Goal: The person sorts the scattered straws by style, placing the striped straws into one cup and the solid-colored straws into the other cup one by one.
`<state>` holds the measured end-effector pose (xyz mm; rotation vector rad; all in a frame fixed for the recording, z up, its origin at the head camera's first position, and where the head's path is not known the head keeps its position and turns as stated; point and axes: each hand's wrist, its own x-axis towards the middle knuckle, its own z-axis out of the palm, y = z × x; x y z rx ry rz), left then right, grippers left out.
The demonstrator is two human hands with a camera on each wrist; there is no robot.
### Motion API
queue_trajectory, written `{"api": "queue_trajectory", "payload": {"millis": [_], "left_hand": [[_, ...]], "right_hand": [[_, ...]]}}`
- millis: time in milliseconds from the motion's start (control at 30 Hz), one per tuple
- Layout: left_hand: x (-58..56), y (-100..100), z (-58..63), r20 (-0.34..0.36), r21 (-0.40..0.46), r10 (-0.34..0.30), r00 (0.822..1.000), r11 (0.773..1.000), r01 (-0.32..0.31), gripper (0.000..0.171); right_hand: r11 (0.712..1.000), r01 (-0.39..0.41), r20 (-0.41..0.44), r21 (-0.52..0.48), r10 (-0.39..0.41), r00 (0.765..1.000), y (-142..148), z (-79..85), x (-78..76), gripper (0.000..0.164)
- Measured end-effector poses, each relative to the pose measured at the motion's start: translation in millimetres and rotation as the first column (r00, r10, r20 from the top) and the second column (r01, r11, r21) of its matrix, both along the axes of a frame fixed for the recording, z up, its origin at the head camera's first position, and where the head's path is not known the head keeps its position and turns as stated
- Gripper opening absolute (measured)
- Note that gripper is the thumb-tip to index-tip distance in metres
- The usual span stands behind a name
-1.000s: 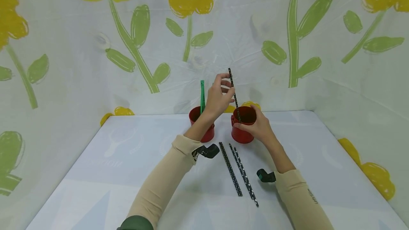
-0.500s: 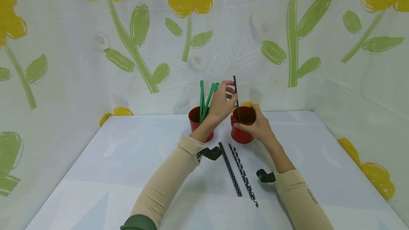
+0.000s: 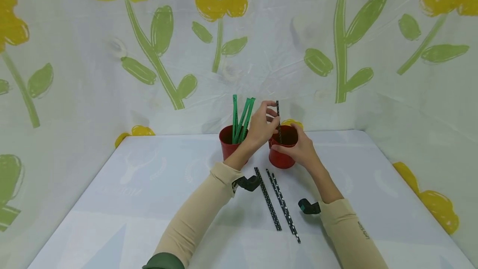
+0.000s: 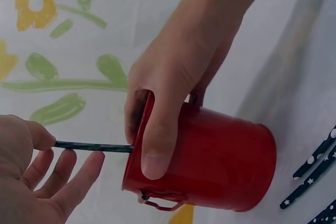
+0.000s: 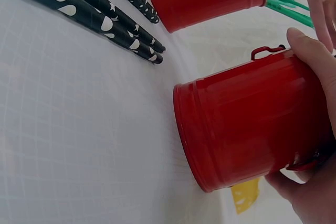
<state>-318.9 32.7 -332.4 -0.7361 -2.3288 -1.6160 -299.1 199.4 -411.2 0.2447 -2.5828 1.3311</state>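
Observation:
My left hand (image 3: 263, 125) pinches a thin black paper straw (image 4: 100, 147) near its upper part, other fingers spread loosely. The straw stands nearly upright, its lower end inside the mouth of a red metal bucket (image 3: 281, 160). Gripping that bucket around its rim is my right hand (image 3: 301, 148), thumb on the near side and fingers at the far side. In the right wrist view the red bucket's wall (image 5: 252, 124) and small side handles show. Its inside bottom is hidden.
A second red bucket (image 3: 226, 135) stands to the left, holding several green straws (image 3: 242, 119). In front, black straws with white dots (image 3: 267, 198) and black straws with larger dots and stars (image 3: 284, 209) lie on the white table. A flowered cloth hangs behind.
My left hand has moved down and slightly right, lowering the black straw deeper into the bucket. More green straws show beside my left hand. My right hand keeps its hold on the rim.

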Motion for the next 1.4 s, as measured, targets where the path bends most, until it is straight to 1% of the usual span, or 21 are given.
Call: {"api": "queue_trajectory", "payload": {"millis": [233, 400, 600, 733, 833, 1000, 1200, 1333, 1400], "left_hand": [[1.3, -2, -3.2, 0.018, 0.005, 0.002, 1.000, 1.000, -0.002, 0.039], [1.9, -7, -6.3, 0.036, 0.006, -0.014, 0.999, 1.000, 0.014, 0.039], [3.0, -15, -14.4, 0.047, -0.041, -0.028, 0.999, 0.999, 0.030, 0.040], [6.0, -20, -21.4, 0.047, -0.075, -0.038, 0.998, 0.996, 0.042, 0.041], [9.5, -22, -25.9, 0.049, -0.092, -0.042, 0.998, 0.995, 0.046, 0.040], [16.2, -28, -34.2, 0.059, -0.084, -0.078, 0.995, 0.993, 0.083, 0.041], [28.2, -39, -49.7, 0.091, -0.083, -0.107, 0.990, 0.990, 0.114, 0.046], [36.6, -46, -59.9, 0.086, -0.123, -0.119, 0.989, 0.984, 0.129, 0.049], [40.6, -48, -65.5, 0.077, -0.161, -0.118, 0.990, 0.979, 0.129, 0.051]], "right_hand": [[1.000, 0.003, -0.004, 0.009, -0.003, 1.000, 0, -1.4, -0.3, 0.098], [1.000, 0.011, 0.003, 0.016, -0.011, 1.000, 0, -0.7, 0.5, 0.099], [1.000, 0.013, -0.004, 0.005, -0.013, 1.000, -1, 0.3, 0.2, 0.100], [1.000, 0.011, -0.012, 0.011, -0.011, 1.000, -1, -0.6, -0.3, 0.099], [1.000, 0.014, -0.015, 0.020, -0.014, 1.000, 0, -1.6, -0.3, 0.100], [0.999, 0.027, -0.007, 0.021, -0.027, 1.000, -1, -1.8, -0.4, 0.101], [0.999, 0.030, -0.007, 0.022, -0.030, 1.000, -2, -0.9, -0.4, 0.102], [0.999, 0.033, -0.011, 0.027, -0.033, 0.999, -2, -0.5, -0.7, 0.101], [0.999, 0.038, -0.008, 0.028, -0.038, 0.999, -2, -1.1, -0.5, 0.102]]}}
